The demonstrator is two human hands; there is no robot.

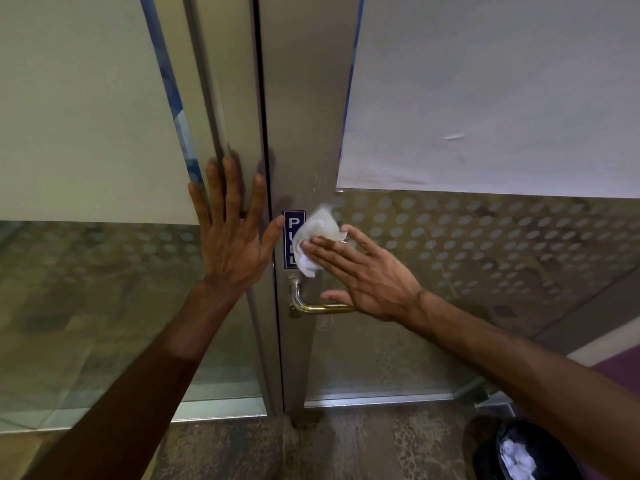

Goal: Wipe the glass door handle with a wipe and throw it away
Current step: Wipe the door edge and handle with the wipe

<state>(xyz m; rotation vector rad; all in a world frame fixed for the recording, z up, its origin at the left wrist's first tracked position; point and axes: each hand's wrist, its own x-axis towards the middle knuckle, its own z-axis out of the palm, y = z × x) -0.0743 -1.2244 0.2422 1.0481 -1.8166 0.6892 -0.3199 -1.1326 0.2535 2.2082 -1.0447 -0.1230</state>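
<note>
The brass lever handle [313, 307] sticks out of the metal door frame [304, 133] of the glass door, low in the middle of the view. My right hand [367, 275] presses a crumpled white wipe [317, 237] flat against the frame, just above the handle and over a blue PULL sign [290, 237]. Its thumb hangs right over the handle's bar. My left hand [232, 237] lies flat with fingers spread on the neighbouring frame to the left, holding nothing.
A black bin [526, 455] with white crumpled wipes inside stands on the floor at the bottom right, partly behind my right arm. White paper sheets [485, 98] cover the upper glass panes on both sides. Speckled floor lies below the door.
</note>
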